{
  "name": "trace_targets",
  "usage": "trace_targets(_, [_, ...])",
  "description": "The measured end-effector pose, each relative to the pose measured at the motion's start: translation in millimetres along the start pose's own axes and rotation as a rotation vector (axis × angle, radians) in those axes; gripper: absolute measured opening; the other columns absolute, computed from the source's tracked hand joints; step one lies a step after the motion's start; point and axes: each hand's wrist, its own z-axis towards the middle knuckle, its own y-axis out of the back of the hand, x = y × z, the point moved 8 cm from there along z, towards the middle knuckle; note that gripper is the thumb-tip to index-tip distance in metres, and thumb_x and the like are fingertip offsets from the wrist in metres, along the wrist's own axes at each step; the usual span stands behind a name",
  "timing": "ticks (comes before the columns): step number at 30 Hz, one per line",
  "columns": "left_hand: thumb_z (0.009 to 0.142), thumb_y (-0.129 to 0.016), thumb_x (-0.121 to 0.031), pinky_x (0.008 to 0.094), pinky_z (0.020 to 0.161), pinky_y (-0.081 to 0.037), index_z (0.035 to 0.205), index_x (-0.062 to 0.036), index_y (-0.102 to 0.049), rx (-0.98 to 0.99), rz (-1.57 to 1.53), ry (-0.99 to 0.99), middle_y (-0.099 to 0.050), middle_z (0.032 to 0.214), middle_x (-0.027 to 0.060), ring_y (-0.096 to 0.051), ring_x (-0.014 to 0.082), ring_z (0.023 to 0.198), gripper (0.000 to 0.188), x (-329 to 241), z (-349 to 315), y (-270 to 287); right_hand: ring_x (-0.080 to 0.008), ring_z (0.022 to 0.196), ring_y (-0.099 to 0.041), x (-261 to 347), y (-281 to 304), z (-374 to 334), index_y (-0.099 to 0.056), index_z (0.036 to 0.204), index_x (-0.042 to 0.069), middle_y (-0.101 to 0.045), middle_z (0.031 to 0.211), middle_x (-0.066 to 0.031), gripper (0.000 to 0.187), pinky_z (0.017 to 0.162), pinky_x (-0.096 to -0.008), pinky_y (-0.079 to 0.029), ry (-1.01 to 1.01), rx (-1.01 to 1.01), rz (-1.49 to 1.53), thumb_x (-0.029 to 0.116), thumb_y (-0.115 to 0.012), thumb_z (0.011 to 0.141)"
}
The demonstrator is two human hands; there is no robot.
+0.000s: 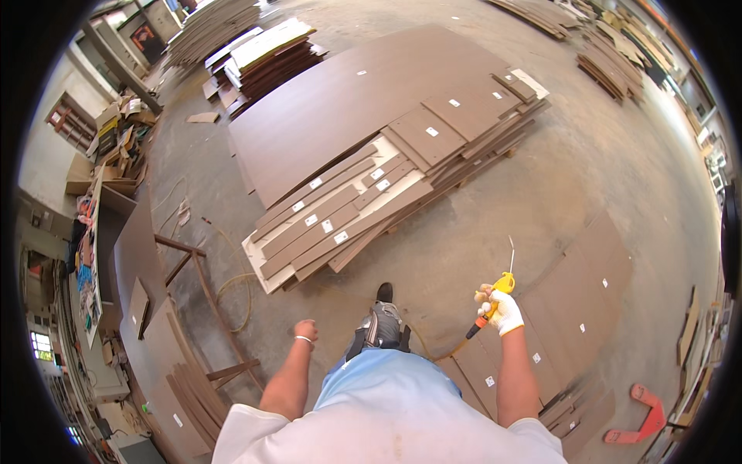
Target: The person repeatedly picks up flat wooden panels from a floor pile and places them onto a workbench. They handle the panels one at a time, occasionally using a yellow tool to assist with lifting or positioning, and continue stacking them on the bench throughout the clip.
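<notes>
In my right hand (506, 312), which wears a white glove with the fingertips showing, is a yellow air blow gun (504, 284). Its thin metal nozzle points forward, and an orange fitting joins its hose below the hand. My left hand (306, 330) is bare, with a white band at the wrist. It hangs low beside my leg, fingers curled in, and no object shows in it. Ahead lies a broad stack of brown panels (340, 108), topped at its near side by narrow strips (311, 232) and smaller boards (427, 133) with white labels. Neither hand touches it.
Labelled brown panels (568, 309) lie on the floor to my right. A red angled metal piece (648, 417) sits at lower right. Left stand a brown-framed support (202, 290) and leaning panels (143, 255). A yellowish hose (249, 298) loops across the floor. More board stacks (267, 58) stand farther back.
</notes>
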Motion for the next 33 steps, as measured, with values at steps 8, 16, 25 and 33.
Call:
trace_targets(8, [0.090,-0.062,-0.016,0.0400,0.050,-0.051,0.101,-0.0085,-0.069,0.039,0.399,-0.158,-0.069,0.087,0.0104,-0.069,0.0245,0.069,0.016,-146,109,-165,-0.0260,0.056,-0.065,89,1,68,-0.060,0.119,-0.001,-0.071,0.100,-0.0223,0.028,0.057,-0.0406,-0.057,0.201,-0.163,-0.213,0.007,-0.060,0.093])
trace_targets(16, [0.089,-0.063,-0.014,0.0369,0.053,-0.053,0.103,0.0008,-0.071,0.591,0.545,-0.320,-0.069,0.078,0.0135,-0.068,0.0217,0.066,0.021,-210,45,-482,-0.0106,0.045,-0.041,168,78,169,-0.057,0.098,0.011,-0.053,0.066,-0.0046,0.006,0.041,-0.0308,-0.032,-0.287,-0.622,-0.422,0.011,-0.058,0.093])
trace_targets(25, [0.085,-0.065,-0.019,0.0415,0.082,-0.056,0.097,-0.0001,-0.076,0.336,0.499,-0.384,-0.074,0.091,0.0214,-0.073,0.0332,0.088,0.025,-401,90,-594,-0.0108,0.041,-0.039,389,66,272,-0.058,0.087,0.009,-0.046,0.058,-0.0002,0.005,0.038,-0.0309,-0.028,-0.286,-0.747,-0.830,0.012,-0.060,0.090])
trace_targets(33, [0.092,-0.059,-0.012,0.0351,0.051,-0.053,0.096,-0.0017,-0.072,0.171,0.308,-0.045,-0.069,0.075,0.0083,-0.067,0.0200,0.059,0.017,-401,102,-654,-0.0328,0.071,-0.071,493,69,418,-0.074,0.093,0.002,-0.073,0.083,-0.0196,0.029,0.065,-0.0426,-0.056,-0.303,-0.612,-1.440,0.029,-0.066,0.086])
